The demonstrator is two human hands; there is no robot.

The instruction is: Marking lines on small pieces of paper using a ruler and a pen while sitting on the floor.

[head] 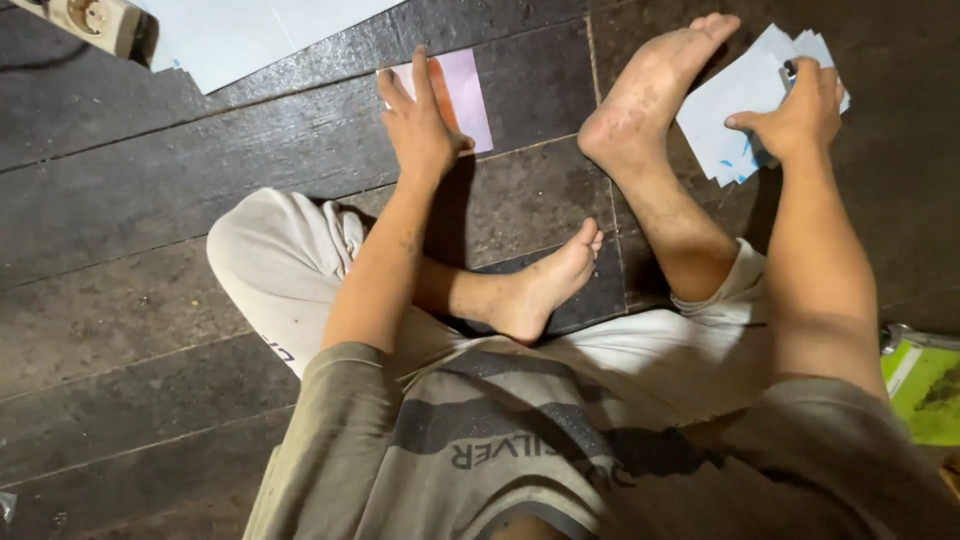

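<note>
I sit cross-legged on a dark wooden floor. My left hand (418,118) lies flat, fingers spread, pressing on a small pale pink sheet of paper (467,92) with an orange strip under the palm. My right hand (797,110) rests on a loose stack of light blue paper sheets (727,118) at the far right, fingers curled over their top edge with the thumb on the face of the stack. My bare right foot (650,85) lies between the two hands, and my left foot (540,290) is tucked in front of me.
Large white sheets (230,35) lie at the top left beside a white power strip (95,20). A green object (925,390) with a metal part sits at the right edge. The floor's dark planks (120,300) stretch to the left.
</note>
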